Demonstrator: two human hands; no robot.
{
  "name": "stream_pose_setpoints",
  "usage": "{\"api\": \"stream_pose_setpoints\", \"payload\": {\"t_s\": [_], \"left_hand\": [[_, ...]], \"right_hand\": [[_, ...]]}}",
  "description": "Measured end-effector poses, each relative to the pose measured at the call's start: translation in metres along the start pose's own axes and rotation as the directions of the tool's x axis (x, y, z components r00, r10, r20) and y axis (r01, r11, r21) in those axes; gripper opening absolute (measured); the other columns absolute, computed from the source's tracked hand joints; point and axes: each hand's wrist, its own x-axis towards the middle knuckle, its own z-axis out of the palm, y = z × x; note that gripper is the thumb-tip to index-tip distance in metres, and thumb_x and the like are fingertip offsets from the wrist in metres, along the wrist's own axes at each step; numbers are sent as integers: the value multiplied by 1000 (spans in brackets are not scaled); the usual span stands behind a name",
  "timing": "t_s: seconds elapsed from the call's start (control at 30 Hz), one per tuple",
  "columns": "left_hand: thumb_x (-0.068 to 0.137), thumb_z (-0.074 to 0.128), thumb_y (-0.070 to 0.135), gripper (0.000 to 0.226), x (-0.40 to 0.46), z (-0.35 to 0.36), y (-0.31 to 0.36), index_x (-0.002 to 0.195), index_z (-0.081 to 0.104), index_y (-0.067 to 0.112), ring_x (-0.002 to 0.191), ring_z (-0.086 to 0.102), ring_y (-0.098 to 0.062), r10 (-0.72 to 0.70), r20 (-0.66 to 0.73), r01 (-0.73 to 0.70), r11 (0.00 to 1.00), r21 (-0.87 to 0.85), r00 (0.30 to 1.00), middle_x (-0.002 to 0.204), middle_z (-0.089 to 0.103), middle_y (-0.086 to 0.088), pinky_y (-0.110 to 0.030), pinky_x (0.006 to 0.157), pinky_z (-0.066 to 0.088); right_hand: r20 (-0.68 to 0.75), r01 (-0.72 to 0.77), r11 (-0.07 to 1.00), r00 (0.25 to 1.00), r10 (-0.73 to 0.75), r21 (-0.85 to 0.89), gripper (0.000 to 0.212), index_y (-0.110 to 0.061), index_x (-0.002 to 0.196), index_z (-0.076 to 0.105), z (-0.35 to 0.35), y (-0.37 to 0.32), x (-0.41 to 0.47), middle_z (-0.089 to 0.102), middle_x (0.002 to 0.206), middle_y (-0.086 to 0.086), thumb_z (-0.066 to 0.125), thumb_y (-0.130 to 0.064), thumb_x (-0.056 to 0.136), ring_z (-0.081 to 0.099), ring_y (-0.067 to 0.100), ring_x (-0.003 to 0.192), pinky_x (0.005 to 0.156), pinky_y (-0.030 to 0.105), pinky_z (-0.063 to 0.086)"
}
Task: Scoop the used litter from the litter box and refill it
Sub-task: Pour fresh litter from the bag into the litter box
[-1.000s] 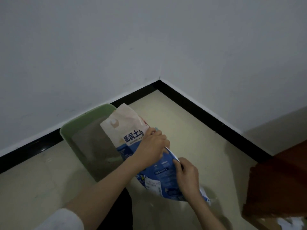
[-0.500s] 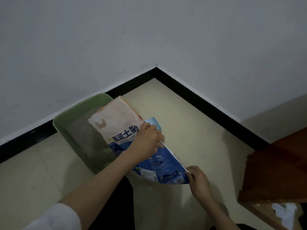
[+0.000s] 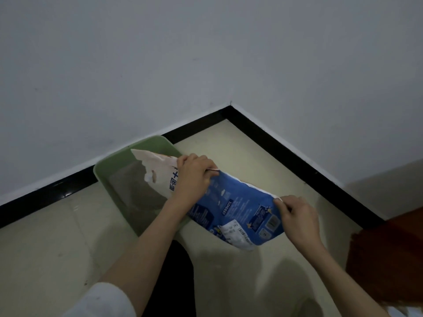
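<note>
The scene is a corner of a room: two pale walls meet above a black baseboard that runs along a beige tiled floor. At the right edge a reddish-brown piece of wooden furniture juts in, well apart from the work. A dark trouser leg shows between the forearms at the bottom, and a white sleeve covers the left arm near the lower edge.

A green litter box sits on the floor against the left wall's baseboard. Its bottom holds a grey layer of litter — dim and hard to make out in detail. The near right part of the box is hidden behind the bag and the left forearm.

A litter bag, cream at the top and blue lower down, lies tilted across the box's right rim, its torn mouth over the box and its bottom end raised out to the right, off the floor. Whether litter is falling from it cannot be told.

The left hand grips the bag's upper edge near the middle, fingers curled over the fold, just above the box's right rim. The right hand pinches the bag's bottom corner — thumb and fingers closed on the edge — to the right of the box, over bare floor.
</note>
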Motion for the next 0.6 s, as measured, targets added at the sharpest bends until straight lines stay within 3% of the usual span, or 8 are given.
{"api": "stream_pose_setpoints", "payload": {"t_s": [0.2,0.37,0.6], "left_hand": [[88,57,16,13,2,-6,8,83,69,16,84,40,-8,-41,3,41,999,-36,999,87,63,5,-24,82,14],[89,55,17,14,-2,-7,10,83,67,17,85,38,-7,-78,-10,78,997,-31,997,89,62,5,-23,82,13],[89,55,17,14,-13,-13,19,80,65,17,83,39,-7,-97,-26,95,994,-56,995,82,55,12,-23,82,13]], "right_hand": [[-69,-3,1000,998,0,-30,25,-21,71,54,-11,-6,9,55,76,-6,48,-24,95,52,20,78,62,29,33],[-136,-25,999,990,21,-31,27,-18,68,50,-14,-16,9,52,71,-4,49,-22,95,46,18,78,61,29,28],[-161,-73,997,984,76,26,25,-11,81,62,-19,-22,6,51,75,-2,48,-24,95,43,16,84,65,28,29]]}}
